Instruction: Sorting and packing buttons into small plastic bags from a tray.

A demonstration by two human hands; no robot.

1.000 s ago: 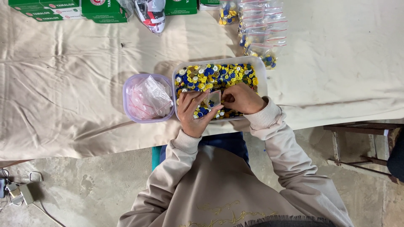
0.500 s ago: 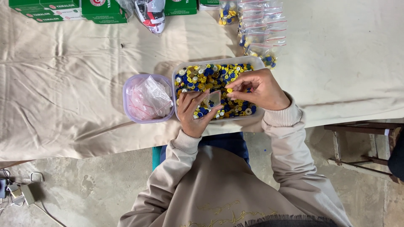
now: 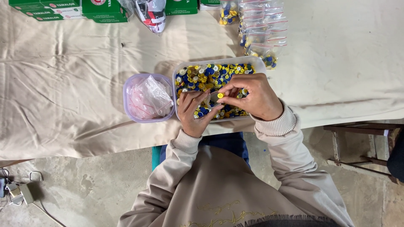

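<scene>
A cream cloth (image 3: 63,96) covers the table. On it stands a clear rectangular tub (image 3: 257,64) of yellow, blue and white buttons, with a round lilac tub (image 3: 127,86) of small plastic bags touching its left side. Over the button tub, the left hand (image 3: 194,112) grasps a small clear bag (image 3: 209,99); the right hand (image 3: 252,96) pinches a yellow button (image 3: 220,95) at the bag's mouth.

Centre: clear rectangular plastic tub of blue, yellow and white buttons (image 3: 210,75) on the cloth-covered counter (image 3: 63,84).
Left: round lilac tub of plastic bags (image 3: 148,98), just beside it.
Behind: filled clear zip bags (image 3: 263,29), green cartons (image 3: 103,9).
</scene>
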